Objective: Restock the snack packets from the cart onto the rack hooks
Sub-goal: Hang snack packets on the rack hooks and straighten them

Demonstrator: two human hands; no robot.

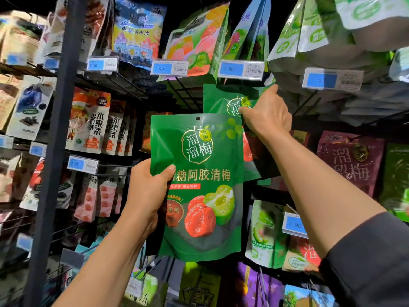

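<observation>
My left hand (147,185) grips a green plum snack packet (199,187) by its left edge and holds it upright in front of the rack. The packet has a hang hole at its top. Behind it and higher, a second green packet (223,100) of the same kind hangs at the rack. My right hand (266,113) pinches that packet near its upper right, thumb on the front and index finger stretched up toward the price tag (241,69). The hook itself is hidden behind the packets. The cart is out of view.
Wire hooks (183,91) stick out from the rack with many snack packets hanging in rows. A dark upright post (59,129) stands at left. Blue price tags sit at hook ends. Purple packets (349,162) hang at right.
</observation>
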